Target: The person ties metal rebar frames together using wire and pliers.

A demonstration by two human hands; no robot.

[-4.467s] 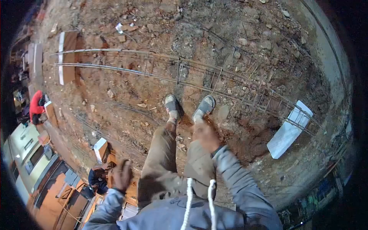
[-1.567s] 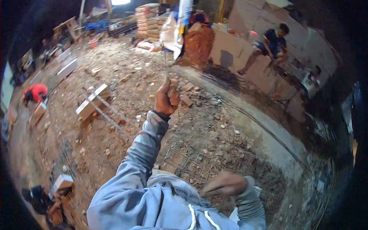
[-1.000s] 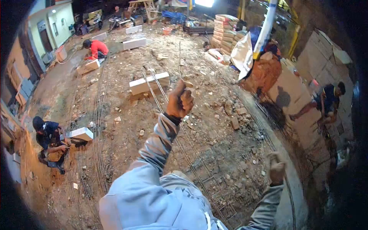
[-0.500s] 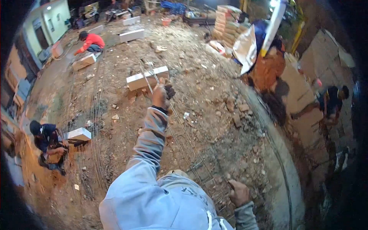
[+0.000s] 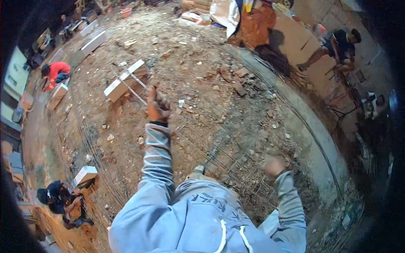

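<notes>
My left hand (image 5: 158,104) is raised near the middle, above the thin metal rods (image 5: 137,80), its fingers partly curled but apart and nothing visible between them. The rods cross over a pale block (image 5: 124,81) just up and left of that hand and run back toward my body. Low on the right, my right hand (image 5: 274,165) is smeared by motion over the soil beside a rod frame (image 5: 236,168). Its fingers cannot be made out, nor can anything they may hold.
A person in red (image 5: 59,71) crouches beside a block at upper left. Another person (image 5: 63,202) crouches by a block (image 5: 85,175) at lower left. A third person (image 5: 344,46) is at upper right. Long bars (image 5: 308,122) lie along a concrete strip; rubble (image 5: 238,86) is scattered nearby.
The view has turned, so the block and the people have shifted. My left hand has come away from the rods with its fingers loosened. My right hand has moved up and blurred.
</notes>
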